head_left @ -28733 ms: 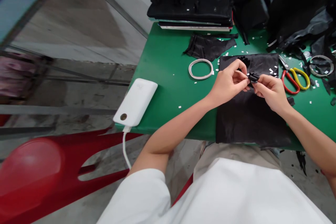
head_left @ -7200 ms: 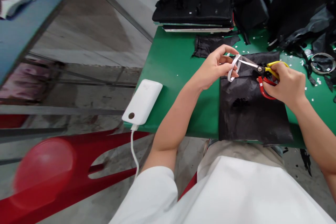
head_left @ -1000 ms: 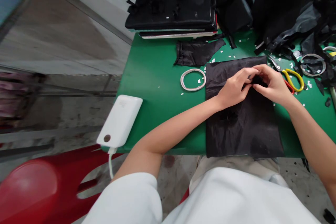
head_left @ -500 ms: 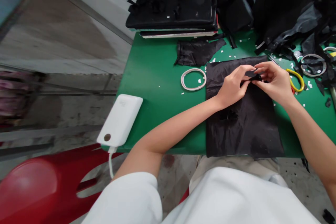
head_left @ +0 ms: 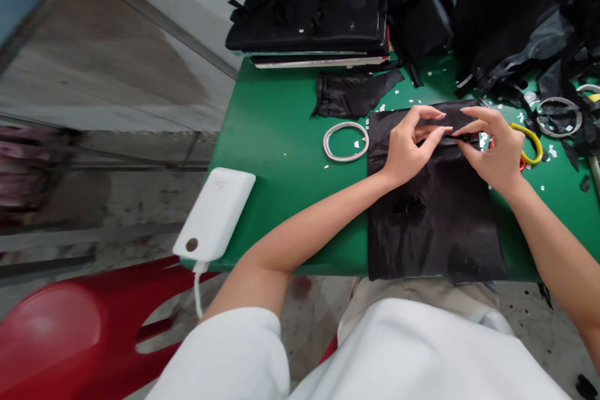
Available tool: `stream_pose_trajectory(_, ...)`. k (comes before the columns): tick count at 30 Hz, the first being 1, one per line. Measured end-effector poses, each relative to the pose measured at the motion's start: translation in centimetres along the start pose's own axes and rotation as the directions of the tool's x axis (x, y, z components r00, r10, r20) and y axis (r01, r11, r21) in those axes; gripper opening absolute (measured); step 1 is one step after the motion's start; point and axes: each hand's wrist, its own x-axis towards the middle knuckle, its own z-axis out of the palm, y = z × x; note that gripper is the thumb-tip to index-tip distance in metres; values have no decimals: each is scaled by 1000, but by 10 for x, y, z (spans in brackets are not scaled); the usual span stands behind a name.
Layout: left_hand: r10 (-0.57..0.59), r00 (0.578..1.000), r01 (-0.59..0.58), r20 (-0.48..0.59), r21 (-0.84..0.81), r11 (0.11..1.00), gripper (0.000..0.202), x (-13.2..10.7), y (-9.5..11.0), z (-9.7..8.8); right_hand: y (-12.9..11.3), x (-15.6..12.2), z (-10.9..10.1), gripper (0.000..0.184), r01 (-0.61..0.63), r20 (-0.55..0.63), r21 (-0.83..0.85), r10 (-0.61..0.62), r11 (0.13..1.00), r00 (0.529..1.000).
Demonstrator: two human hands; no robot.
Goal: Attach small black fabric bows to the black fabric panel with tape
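A rectangular piece of black fabric (head_left: 440, 231) lies flat on the green table (head_left: 285, 156), its near edge by my lap. Over its upper part, my left hand (head_left: 410, 147) pinches a small bunch of black cloth (head_left: 462, 137) between thumb and fingers. From the other side, my right hand (head_left: 499, 150) grips the same bunch, with its index finger raised. Whether the bunch belongs to the fabric below or is a loose strip, I cannot tell. A small puckered tuft (head_left: 412, 205) shows lower on the fabric.
Beside my right hand lie yellow-handled scissors (head_left: 532, 144). A white tape roll (head_left: 345, 142) and a black scrap (head_left: 354, 94) are left of the fabric. Stacked black pieces (head_left: 309, 12) stand behind. A white power bank (head_left: 215, 212) with a cable sits at the left edge.
My fingers have opened out and the hands have drawn slightly apart. The thumbs stay close together at the bunched cloth. The fabric on the table has hardly moved.
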Motion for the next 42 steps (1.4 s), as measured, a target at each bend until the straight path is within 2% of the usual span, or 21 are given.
stream_pose_trajectory(6, -9, 996, 0, -86, -102, 995, 30, 10, -11, -6, 8, 0, -2, 36, 263, 1, -140, -266, 955, 964)
stream_pose_trajectory(8, -49, 994, 35, -102, -129, 991, 28, 11, -9, -5, 10, 0, -2, 33, 322, 8, -164, -325, 932, 946)
stream_pose_trajectory(12, -165, 985, 147, -59, -229, 962, 29, 12, 1, -3, 15, -1, -3, 26, 425, 22, -159, -427, 891, 904)
stream_pose_trajectory(16, -260, 966, 249, 7, -317, 915, 33, 13, 7, -2, 22, -2, -10, 17, 448, 105, -176, -436, 876, 894)
stream_pose_trajectory(20, -296, 952, 306, 82, -349, 886, 29, 13, 9, -2, 22, -1, -14, 17, 460, 181, -183, -430, 869, 884)
stream_pose_trajectory(29, -311, 937, 347, 158, -348, 871, 17, 14, 10, -3, 13, 4, -16, 16, 548, 118, -86, -538, 832, 835)
stream_pose_trajectory(31, -304, 937, 347, 173, -348, 871, 15, 14, 10, -3, 13, 4, -16, 16, 531, 147, -116, -514, 839, 845)
stream_pose_trajectory(36, -286, 941, 333, 181, -338, 880, 11, 14, 8, -3, 13, 2, -15, 17, 338, 270, -126, -296, 933, 916)
stream_pose_trajectory(42, -286, 935, 338, 208, -283, 898, 14, 14, 6, -4, 11, 2, -14, 20, 247, 312, -88, -208, 965, 927)
